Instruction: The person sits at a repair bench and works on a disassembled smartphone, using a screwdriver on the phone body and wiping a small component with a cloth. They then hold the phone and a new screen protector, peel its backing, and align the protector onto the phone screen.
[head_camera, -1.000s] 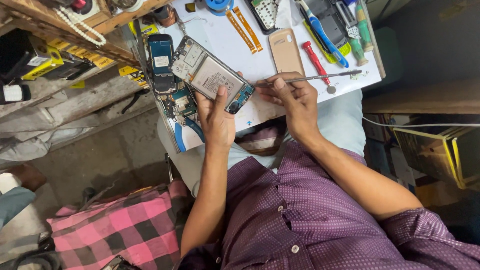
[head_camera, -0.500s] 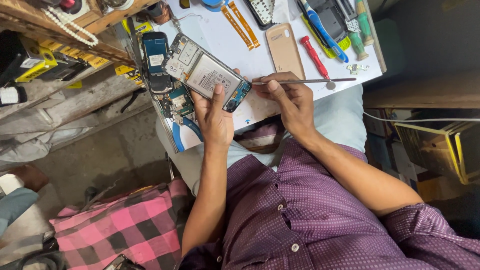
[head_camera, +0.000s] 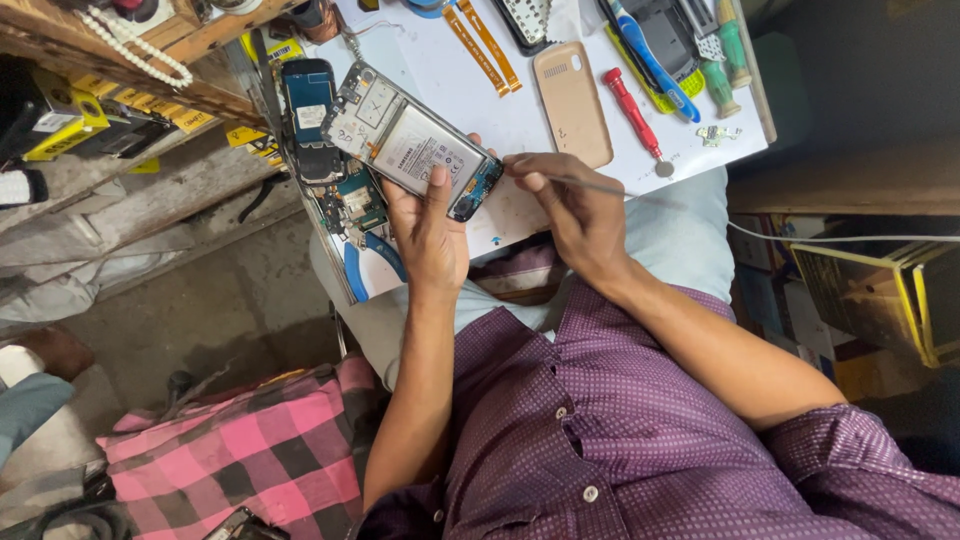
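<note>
While the left hand grips an opened phone, battery exposed, the right hand pinches tweezers; a tan cover and red screwdriver lie on the bench.

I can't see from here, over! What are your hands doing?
Left hand grips opened phone, back off. Right hand holds thin metal tool, tip at phone's lower end. Nothing blocking; red screwdriver lies beside on white table.

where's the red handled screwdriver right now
In the head view the red-handled screwdriver lies on the white worktable, upper right of centre, between the tan phone back cover and the blue-handled tool, just above the right hand.
</note>
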